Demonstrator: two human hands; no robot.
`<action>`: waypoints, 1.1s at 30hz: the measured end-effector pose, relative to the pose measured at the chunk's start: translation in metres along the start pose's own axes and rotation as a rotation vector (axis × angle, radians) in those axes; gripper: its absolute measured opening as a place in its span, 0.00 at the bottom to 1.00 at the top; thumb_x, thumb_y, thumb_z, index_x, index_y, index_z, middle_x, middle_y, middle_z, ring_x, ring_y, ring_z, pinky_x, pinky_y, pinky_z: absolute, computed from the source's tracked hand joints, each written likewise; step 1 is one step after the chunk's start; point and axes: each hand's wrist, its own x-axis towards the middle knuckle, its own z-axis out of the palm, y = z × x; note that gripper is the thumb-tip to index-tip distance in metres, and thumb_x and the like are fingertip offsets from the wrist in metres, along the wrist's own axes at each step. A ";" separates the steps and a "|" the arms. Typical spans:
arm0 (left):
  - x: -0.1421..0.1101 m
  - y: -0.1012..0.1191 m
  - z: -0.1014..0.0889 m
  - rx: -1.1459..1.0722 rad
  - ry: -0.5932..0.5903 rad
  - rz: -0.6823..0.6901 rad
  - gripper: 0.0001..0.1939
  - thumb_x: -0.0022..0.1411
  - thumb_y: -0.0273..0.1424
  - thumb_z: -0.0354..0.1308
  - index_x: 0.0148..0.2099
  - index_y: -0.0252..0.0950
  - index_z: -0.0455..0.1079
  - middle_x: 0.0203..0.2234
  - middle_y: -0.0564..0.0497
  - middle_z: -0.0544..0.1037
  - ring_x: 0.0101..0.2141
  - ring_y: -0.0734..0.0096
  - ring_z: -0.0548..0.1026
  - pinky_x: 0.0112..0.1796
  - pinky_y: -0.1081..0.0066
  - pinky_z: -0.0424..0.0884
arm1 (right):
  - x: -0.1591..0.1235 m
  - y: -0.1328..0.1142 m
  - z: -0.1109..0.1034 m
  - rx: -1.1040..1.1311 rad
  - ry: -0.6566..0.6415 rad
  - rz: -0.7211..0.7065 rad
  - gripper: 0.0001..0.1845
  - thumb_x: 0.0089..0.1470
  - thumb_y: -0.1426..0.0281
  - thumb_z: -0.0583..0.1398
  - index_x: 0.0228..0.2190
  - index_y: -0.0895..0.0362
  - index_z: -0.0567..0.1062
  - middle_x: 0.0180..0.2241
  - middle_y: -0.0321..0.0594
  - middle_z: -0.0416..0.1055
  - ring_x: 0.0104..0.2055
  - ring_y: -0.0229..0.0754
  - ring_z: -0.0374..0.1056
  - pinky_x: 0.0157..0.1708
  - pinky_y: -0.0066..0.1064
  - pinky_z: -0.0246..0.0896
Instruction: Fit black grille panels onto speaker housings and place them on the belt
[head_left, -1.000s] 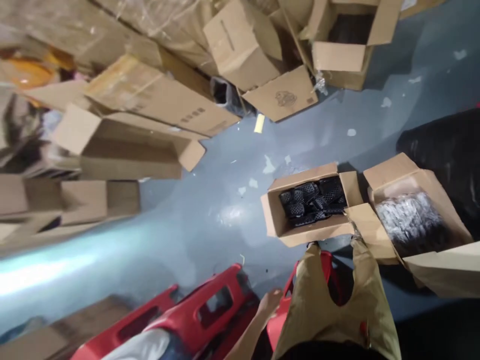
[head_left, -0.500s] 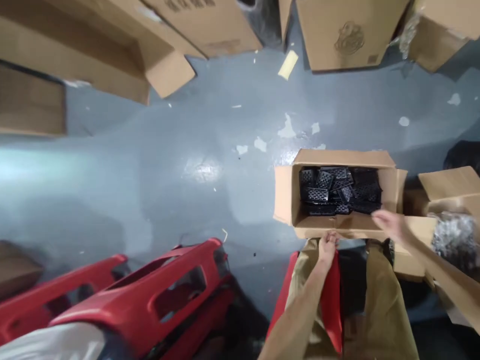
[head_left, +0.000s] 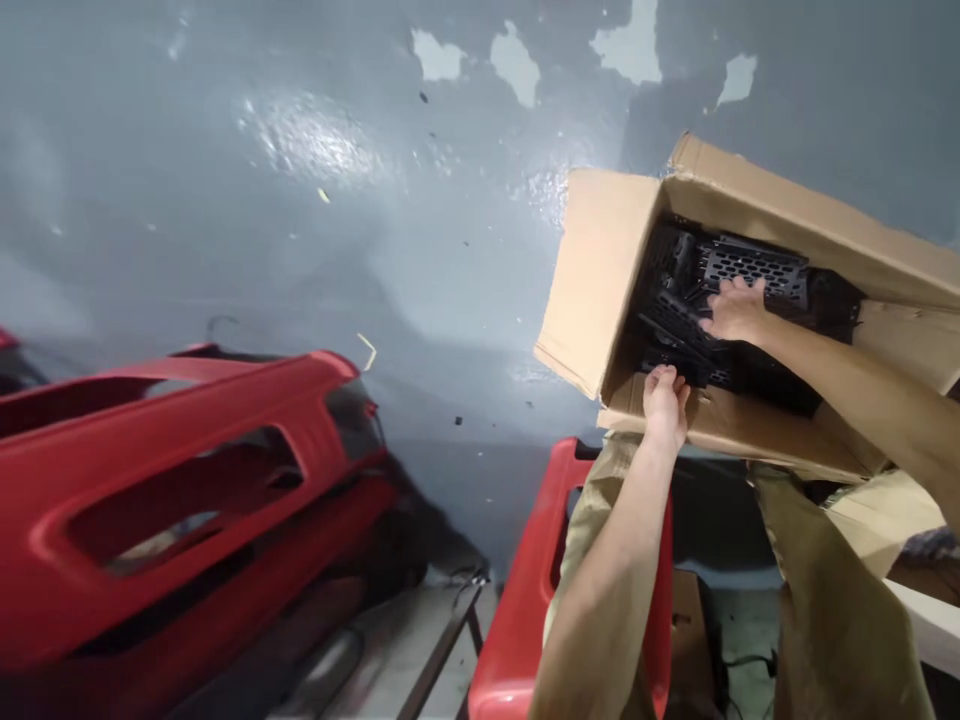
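Observation:
An open cardboard box (head_left: 600,270) stands in front of my knees, its flaps folded out. Black perforated plates (head_left: 757,268) lie jumbled inside it, with slotted holes showing. My left hand (head_left: 665,405) is closed around the near edge of the box, thumb and fingers on the cardboard rim. Inside the box, my right hand (head_left: 739,308) reaches over the black plates with its fingers spread, close to or touching the slotted plate at the top. Its forearm covers part of the box's right side.
Large red molded parts (head_left: 180,480) stand to the left. Another red piece (head_left: 517,600) is beside my left leg. Grey floor (head_left: 420,300) with worn pale patches stretches beyond the box. An open carton flap (head_left: 885,510) shows at right.
My view has come closer to the box, which now appears larger and angled. My right hand has moved from the box's right end in over the plates. My left hand stays at the near edge.

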 end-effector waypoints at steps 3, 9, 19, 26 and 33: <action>0.011 0.002 0.009 0.001 -0.024 -0.057 0.15 0.63 0.40 0.70 0.46 0.41 0.70 0.43 0.50 0.76 0.43 0.68 0.77 0.45 0.69 0.72 | 0.002 -0.001 0.010 -0.232 -0.064 0.164 0.27 0.57 0.59 0.75 0.49 0.65 0.80 0.56 0.63 0.76 0.66 0.68 0.64 0.66 0.62 0.57; 0.009 0.009 0.004 0.034 -0.050 -0.106 0.14 0.64 0.38 0.67 0.47 0.40 0.70 0.43 0.48 0.77 0.39 0.68 0.76 0.44 0.67 0.73 | -0.025 -0.007 0.015 -0.312 -0.122 0.248 0.21 0.61 0.66 0.70 0.54 0.57 0.77 0.52 0.55 0.79 0.53 0.60 0.74 0.54 0.48 0.67; -0.022 0.012 -0.005 0.003 -0.163 0.045 0.30 0.51 0.40 0.80 0.52 0.40 0.72 0.45 0.48 0.81 0.50 0.60 0.80 0.55 0.61 0.73 | -0.112 0.021 -0.016 0.146 0.002 0.092 0.19 0.56 0.72 0.66 0.50 0.57 0.75 0.47 0.45 0.79 0.48 0.49 0.75 0.52 0.41 0.70; -0.040 0.018 -0.026 -0.029 -0.047 0.200 0.23 0.44 0.35 0.79 0.41 0.38 0.76 0.37 0.51 0.85 0.44 0.60 0.83 0.55 0.59 0.77 | -0.033 0.013 -0.004 -0.015 0.063 -0.207 0.17 0.65 0.62 0.62 0.52 0.56 0.80 0.51 0.49 0.79 0.54 0.57 0.72 0.59 0.52 0.67; -0.067 0.024 -0.050 -0.023 -0.248 0.001 0.25 0.37 0.34 0.83 0.38 0.36 0.78 0.33 0.49 0.86 0.42 0.53 0.86 0.54 0.53 0.80 | 0.049 -0.009 0.029 -0.760 -0.079 -0.268 0.16 0.63 0.77 0.61 0.50 0.55 0.81 0.54 0.50 0.74 0.61 0.61 0.63 0.66 0.62 0.49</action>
